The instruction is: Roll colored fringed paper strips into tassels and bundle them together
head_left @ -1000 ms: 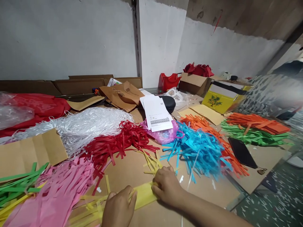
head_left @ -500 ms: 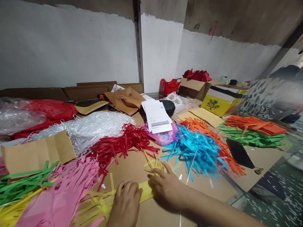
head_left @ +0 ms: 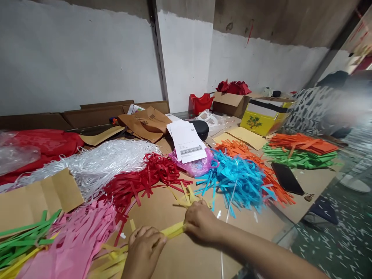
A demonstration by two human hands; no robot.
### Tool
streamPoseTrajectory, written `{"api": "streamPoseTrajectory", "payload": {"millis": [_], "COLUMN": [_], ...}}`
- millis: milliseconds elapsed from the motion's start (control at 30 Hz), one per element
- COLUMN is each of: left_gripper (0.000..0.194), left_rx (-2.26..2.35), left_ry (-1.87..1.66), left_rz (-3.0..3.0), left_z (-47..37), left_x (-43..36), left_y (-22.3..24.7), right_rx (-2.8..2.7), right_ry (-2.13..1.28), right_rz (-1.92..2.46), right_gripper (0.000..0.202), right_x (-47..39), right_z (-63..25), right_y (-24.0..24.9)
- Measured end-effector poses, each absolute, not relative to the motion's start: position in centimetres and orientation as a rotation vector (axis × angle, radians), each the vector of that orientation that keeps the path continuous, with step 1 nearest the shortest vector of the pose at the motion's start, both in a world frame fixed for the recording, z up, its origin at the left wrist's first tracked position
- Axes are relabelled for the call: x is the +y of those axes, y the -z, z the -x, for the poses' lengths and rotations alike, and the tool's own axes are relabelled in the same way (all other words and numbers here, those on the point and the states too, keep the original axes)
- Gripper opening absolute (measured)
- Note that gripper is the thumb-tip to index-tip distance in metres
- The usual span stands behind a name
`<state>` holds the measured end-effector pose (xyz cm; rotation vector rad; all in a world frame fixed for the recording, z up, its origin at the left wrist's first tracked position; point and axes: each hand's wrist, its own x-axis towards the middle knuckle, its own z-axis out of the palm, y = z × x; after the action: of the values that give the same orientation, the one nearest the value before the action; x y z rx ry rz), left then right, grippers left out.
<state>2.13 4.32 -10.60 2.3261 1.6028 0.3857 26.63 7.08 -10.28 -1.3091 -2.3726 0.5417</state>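
A yellow fringed paper strip [head_left: 173, 229] stretches between my two hands, just over the brown cardboard. My left hand [head_left: 146, 248] is closed around its left part, and loose yellow fringe trails out on the left beneath that hand. Closed on the other end is my right hand [head_left: 198, 221], with yellow strands fanning out above its knuckles. Near my right hand lies a heap of blue paper fringe [head_left: 236, 180]. Red fringe [head_left: 142, 176] is beyond my left hand, and pink fringe [head_left: 75, 240] spreads to its left.
White shiny strands [head_left: 95, 161] lie behind the red fringe. White printed papers [head_left: 187, 141] rest on a pink plastic bag [head_left: 197, 166]. A black phone [head_left: 287, 178] sits at the right, near orange and green fringe bundles. A yellow box [head_left: 264, 116] stands farther back; a blurred person is beyond it.
My right hand's fingers, spread over the yellow strip before, are now curled around it. The strip looks narrower and gathered. The view has shifted slightly to the right.
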Motion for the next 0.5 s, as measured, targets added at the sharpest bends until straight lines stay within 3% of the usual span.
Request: {"api": "streamPoseTrajectory", "payload": {"millis": [167,500], "left_gripper": [0.037,0.031], "left_rx": [1.71,1.797], "left_ry": [-0.387,-0.473], "left_rz": [-2.315,-2.477], "left_z": [-2.0,-2.7], "left_x": [4.9,4.8], "left_y": [11.9,12.3], "right_rx": [-2.284,-2.266], "right_ry": [-0.532,-0.513], "right_rz": [1.459,1.512], "right_gripper": [0.016,0.01], "right_x": [7.5,7.3], "right_z": [-26.2,-25.5], "right_y": [10.3,11.2]}}
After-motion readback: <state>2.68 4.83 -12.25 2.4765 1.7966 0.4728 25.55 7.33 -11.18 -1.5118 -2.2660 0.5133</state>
